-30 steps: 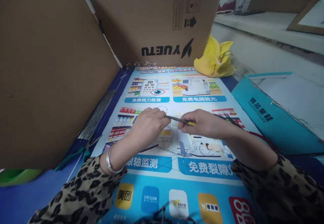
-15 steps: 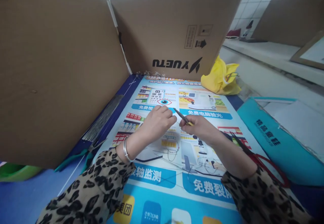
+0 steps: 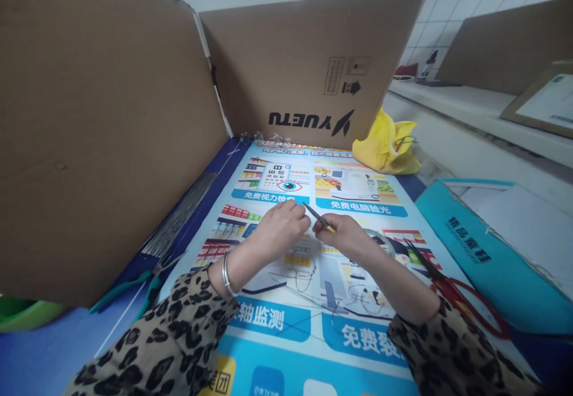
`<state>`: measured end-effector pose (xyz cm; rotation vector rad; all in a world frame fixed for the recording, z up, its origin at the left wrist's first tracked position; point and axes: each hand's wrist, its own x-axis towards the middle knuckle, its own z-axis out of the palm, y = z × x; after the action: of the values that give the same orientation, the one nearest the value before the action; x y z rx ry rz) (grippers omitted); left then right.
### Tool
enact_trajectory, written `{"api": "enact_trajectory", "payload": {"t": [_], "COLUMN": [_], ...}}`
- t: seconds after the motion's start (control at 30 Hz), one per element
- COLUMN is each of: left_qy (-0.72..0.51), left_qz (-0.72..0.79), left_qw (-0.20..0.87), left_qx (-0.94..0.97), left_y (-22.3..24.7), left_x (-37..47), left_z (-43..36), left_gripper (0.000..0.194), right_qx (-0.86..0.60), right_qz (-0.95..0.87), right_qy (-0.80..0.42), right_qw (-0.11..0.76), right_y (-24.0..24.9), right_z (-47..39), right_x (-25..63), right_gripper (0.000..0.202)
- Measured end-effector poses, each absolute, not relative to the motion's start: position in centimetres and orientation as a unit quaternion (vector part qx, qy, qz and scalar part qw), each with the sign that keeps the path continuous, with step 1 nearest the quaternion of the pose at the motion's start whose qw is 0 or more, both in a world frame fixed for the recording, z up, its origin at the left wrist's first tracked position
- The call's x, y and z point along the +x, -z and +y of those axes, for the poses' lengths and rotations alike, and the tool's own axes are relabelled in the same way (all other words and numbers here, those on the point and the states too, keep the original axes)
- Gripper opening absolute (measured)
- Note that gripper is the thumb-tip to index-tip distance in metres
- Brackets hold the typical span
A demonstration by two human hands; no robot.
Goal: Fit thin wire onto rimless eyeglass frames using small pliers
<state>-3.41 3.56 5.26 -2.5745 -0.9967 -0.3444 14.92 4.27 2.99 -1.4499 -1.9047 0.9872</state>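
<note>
My right hand (image 3: 338, 233) is closed around slim needle-nose pliers (image 3: 319, 216), with dark pointed jaws and yellow on the handle. The tip points up and left, close to the fingers of my left hand (image 3: 286, 224). Those fingers are pinched together on what looks like a thin wire; most of it is hidden by the hand. Below both hands, fine wires (image 3: 308, 291) trail loosely across a printed poster (image 3: 290, 351). Some of them curl into loops.
Teal-handled pliers (image 3: 150, 279) and a bundle of thin metal rods (image 3: 179, 217) lie at left. Red-handled scissors (image 3: 470, 303) and a teal box (image 3: 487, 252) are at right. A yellow bag (image 3: 387, 148) sits by upright cardboard (image 3: 304, 67). A green bowl (image 3: 31, 315) stands lower left.
The view has tilted and shifted slightly. Both hands stay close together, with the pliers still in the right one and only small finger movement.
</note>
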Motion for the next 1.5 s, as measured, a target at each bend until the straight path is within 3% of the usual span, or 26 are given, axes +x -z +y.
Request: {"api": "enact_trajectory", "payload": {"t": [0.27,0.63,0.8,1.5], "left_qy": [0.155,0.365,0.440,0.494], "left_qz": [-0.437,-0.488,-0.434,-0.381], "left_qw": [0.083,-0.392,-0.580,-0.660], "left_qx": [-0.882,-0.689,-0.531,-0.420], "left_y": [-4.3,-4.2,-3.8,-1.9], "left_x": [-3.3,-3.2,-2.5,-1.3], "left_z": [3.9,5.1,4.7,4.2], "left_gripper": [0.014,0.006,0.015,0.021], "right_qx": [-0.544,-0.486,-0.478,-0.461], "right_qz": [-0.668,-0.562,-0.517,-0.477], "right_qy": [-0.408,-0.546,-0.559,-0.575], "right_qw": [0.301,0.386,0.438,0.479], "right_y": [-3.6,-3.7,-3.3,-2.2], "right_z": [4.0,3.7,3.7,3.5], "right_x": [14.9,14.5,14.2,13.4], "right_gripper": [0.010,0.018,0.019,0.018]}}
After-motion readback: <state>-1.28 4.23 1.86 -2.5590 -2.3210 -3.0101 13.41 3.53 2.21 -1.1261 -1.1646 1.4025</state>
